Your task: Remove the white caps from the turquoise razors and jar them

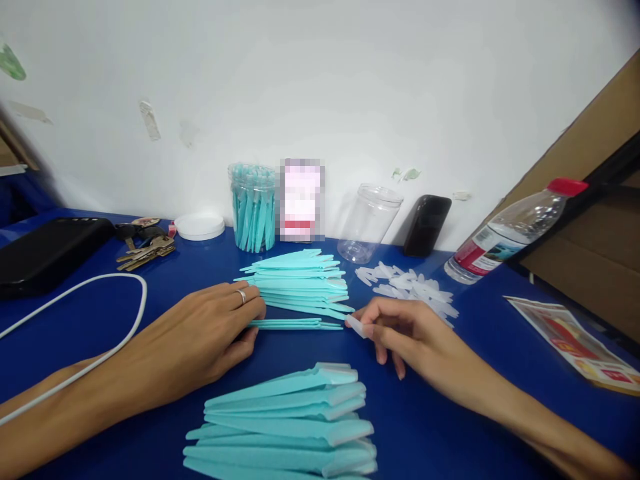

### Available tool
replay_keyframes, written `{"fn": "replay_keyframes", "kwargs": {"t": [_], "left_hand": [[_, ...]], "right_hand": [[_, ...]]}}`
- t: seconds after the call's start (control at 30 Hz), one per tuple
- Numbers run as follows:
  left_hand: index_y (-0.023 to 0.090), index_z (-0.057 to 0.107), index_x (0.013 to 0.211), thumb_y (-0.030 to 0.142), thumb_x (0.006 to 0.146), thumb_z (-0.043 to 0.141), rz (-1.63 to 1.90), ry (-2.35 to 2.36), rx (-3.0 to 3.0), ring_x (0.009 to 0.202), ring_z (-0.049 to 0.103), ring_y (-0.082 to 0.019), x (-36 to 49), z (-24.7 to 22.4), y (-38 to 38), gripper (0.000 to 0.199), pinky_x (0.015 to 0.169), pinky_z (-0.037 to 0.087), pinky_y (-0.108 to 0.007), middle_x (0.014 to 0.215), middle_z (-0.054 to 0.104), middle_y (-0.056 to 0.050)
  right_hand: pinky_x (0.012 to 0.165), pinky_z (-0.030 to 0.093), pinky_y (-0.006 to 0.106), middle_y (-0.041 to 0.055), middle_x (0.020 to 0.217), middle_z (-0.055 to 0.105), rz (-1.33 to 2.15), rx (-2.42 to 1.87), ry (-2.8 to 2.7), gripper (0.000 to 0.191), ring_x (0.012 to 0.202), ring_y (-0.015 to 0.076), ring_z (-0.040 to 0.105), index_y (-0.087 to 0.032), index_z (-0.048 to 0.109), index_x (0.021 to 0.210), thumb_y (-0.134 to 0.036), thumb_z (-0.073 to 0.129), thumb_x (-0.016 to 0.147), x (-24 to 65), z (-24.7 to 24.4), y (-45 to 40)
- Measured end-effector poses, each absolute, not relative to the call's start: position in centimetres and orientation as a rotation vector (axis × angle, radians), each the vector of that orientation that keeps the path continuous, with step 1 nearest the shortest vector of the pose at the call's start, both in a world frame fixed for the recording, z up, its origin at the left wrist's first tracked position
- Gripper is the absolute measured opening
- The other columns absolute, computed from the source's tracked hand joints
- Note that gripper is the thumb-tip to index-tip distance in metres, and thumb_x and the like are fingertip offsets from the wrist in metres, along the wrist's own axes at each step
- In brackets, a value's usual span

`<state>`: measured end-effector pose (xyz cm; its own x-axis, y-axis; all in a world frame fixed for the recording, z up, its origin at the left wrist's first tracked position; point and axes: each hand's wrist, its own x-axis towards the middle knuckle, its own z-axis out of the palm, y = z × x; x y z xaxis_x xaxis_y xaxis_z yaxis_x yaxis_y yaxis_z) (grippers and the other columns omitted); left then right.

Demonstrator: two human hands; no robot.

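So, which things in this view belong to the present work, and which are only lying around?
Seem part of the work:
- turquoise plastic sticks, some at the left hand
- translucent caps, one pinched by the right hand
- stick-filled clear jar
- other clear jar
- white lid, probably

Seem only nearby:
- keys
- black device
- white cable
- blurred lit screen
- black phone
- plastic bottle
- printed leaflet

Beneath your left hand (223, 327) and right hand (407, 330) you have a blue tabletop (150, 433), faintly glossy. Ahead of both you face a white wall (320, 80), softly lit, with a tape scrap (149, 120) beyond your left hand and a green leaf decal (11, 63) (only partly in view) farther out. Past your right hand, a brown panel (580, 247) stands by a slanting dark bar (610, 171).
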<state>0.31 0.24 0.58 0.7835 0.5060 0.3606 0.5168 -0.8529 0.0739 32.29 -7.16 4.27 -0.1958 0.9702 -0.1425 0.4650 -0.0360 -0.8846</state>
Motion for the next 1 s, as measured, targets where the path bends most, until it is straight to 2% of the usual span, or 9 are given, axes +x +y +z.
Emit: {"fn": "replay_keyframes", "kwargs": {"t": [0.13,0.27,0.47,0.57,1.0], "left_hand": [[0.023,0.058,0.097,0.019,0.108,0.043,-0.56,-0.84,-2.947,0.082,0.058,-0.023,0.32,0.6,-0.06,0.02,0.076,0.042,-0.037,0.089,0.063,-0.003],[0.023,0.059,0.097,0.017,0.108,0.043,-0.532,-0.835,-2.974,0.082,0.059,-0.023,0.39,0.85,-0.26,0.021,0.075,0.042,-0.036,0.09,0.064,-0.003],[0.022,0.06,0.096,0.014,0.106,0.044,-0.522,-0.804,-2.988,0.08,0.061,-0.022,0.58,1.28,-0.4,0.02,0.072,0.044,-0.035,0.089,0.065,-0.004],[0.021,0.06,0.095,0.013,0.106,0.044,-0.528,-0.798,-2.979,0.08,0.062,-0.023,0.61,1.35,-0.43,0.021,0.072,0.045,-0.036,0.089,0.065,-0.004],[0.021,0.06,0.097,0.014,0.108,0.045,-0.502,-0.754,-2.962,0.082,0.064,-0.024,0.78,1.34,-0.59,0.02,0.075,0.046,-0.037,0.092,0.067,-0.005]], "right_hand": [[0.05,0.051,0.024,0.0007,0.068,0.068,1.382,-1.471,-1.542,0.035,0.055,0.0136,0.058,-0.02,0.065,0.083,-0.054,0.071,0.091,32.17,4.88,-6.76],[0.052,0.054,0.022,0.0024,0.071,0.071,1.487,-1.431,-1.42,0.033,0.056,0.0128,0.063,-0.018,0.068,0.085,-0.05,0.072,0.092,32.35,5.11,-6.57],[0.05,0.056,0.02,0.0094,0.099,0.079,1.57,-1.348,-1.245,0.026,0.071,0.015,0.071,-0.017,0.068,0.081,-0.039,0.078,0.091,32.51,4.77,-6.65],[0.05,0.057,0.021,0.0121,0.107,0.08,1.594,-1.328,-1.198,0.024,0.072,0.0157,0.072,-0.017,0.07,0.083,-0.038,0.079,0.089,32.52,4.74,-6.6],[0.05,0.059,0.018,0.0142,0.115,0.082,1.709,-1.186,-1.051,0.021,0.074,0.0155,0.075,-0.015,0.074,0.083,-0.033,0.085,0.088,32.35,4.33,-6.53]]}}
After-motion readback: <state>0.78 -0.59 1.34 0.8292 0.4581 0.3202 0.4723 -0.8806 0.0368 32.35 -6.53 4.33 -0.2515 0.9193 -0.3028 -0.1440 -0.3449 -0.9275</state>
